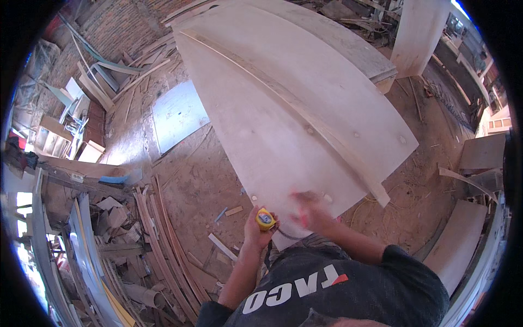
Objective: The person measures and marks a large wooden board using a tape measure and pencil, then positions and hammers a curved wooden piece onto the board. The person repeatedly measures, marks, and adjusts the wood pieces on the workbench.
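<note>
Tape measure (pixel 265 219), yellow-cased, was held in the left hand (pixel 254 230) in the head view, low in the middle and just beside the near corner of a large pale wooden sheet (pixel 256 141). The fingers of that hand were closed around the case. The right hand (pixel 315 212) was caught in a blur above the near end of the same sheet, to the right of the tape measure; something pinkish red was seen at its fingers, but its kind could not be told, nor could it be told whether those fingers were together or apart. A long wooden strip (pixel 283 98) was laid lengthwise over the sheet, its near end reaching past the sheet's edge. A dark shirt (pixel 354 286) with pale printing was shown at the lower edge, the forearms reaching forward from its sleeves. A bluish-white panel (pixel 180 114) was laid on the dirt floor (pixel 196 163) to the left. Nearer the left hand, a small wood block (pixel 234 210) and a white strip (pixel 223 246) were seen on the ground. Long thin planks (pixel 163 245) were spread at the lower left, among scraps. A brick wall (pixel 117 32) was seen at the upper left, and a pale board (pixel 420 32) was stood upright at the upper right.
</note>
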The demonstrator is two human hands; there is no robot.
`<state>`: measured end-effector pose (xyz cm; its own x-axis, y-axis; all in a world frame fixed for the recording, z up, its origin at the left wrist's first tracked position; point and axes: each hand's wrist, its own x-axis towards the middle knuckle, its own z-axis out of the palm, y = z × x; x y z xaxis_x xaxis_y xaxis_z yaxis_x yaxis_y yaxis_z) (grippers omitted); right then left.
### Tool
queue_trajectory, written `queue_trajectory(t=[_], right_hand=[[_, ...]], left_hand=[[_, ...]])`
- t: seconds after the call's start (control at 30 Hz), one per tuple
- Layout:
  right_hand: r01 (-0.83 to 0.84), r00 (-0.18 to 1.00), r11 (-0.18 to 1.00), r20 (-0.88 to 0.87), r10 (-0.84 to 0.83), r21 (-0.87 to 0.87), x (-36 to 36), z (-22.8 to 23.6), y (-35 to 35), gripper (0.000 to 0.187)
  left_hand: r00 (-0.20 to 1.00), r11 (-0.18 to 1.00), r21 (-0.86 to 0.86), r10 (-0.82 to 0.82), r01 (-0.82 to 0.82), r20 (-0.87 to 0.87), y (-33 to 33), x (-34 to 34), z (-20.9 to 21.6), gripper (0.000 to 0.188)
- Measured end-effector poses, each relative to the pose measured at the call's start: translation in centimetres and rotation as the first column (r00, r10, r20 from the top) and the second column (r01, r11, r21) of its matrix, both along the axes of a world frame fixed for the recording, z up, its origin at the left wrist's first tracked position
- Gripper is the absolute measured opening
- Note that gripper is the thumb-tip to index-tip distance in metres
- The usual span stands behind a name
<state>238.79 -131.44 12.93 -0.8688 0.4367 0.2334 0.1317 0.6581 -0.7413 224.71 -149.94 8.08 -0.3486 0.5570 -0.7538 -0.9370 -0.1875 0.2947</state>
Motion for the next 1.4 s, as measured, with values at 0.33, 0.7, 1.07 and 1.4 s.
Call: queue_trajectory(t=[0.33, 0.7, 1.07, 1.4], right_hand=[[0.327, 0.799, 0.666, 0.18, -0.573, 0.67, 13.2, -4.5, 17.9, 0.076], [-0.12, 0.961, 0.985, 0.235, 0.146, -0.123, 8.3, -2.1, 7.9, 0.037], [0.233, 0.631, 0.939, 0.695, -0.345, 0.255, 16.5, -1.4, 23.4, 0.068], [0.103, 0.784, 0.89, 0.514, -0.348, 0.445, 20.2, -7.6, 47.1, 0.075]], left_hand=[[0.919, 0.99, -0.138, -0.074, 0.022, -0.387, -2.5, 1.4, 1.4, 0.039], [0.183, 0.698, -0.705, -0.715, 0.126, -0.675, 6.4, 10.6, 6.3, 0.035], [0.395, 0.719, -0.687, -0.603, -0.109, -0.693, 2.7, 10.4, 3.6, 0.027], [0.412, 0.77, -0.629, -0.543, -0.103, -0.732, 5.1, 10.9, 3.2, 0.023]])
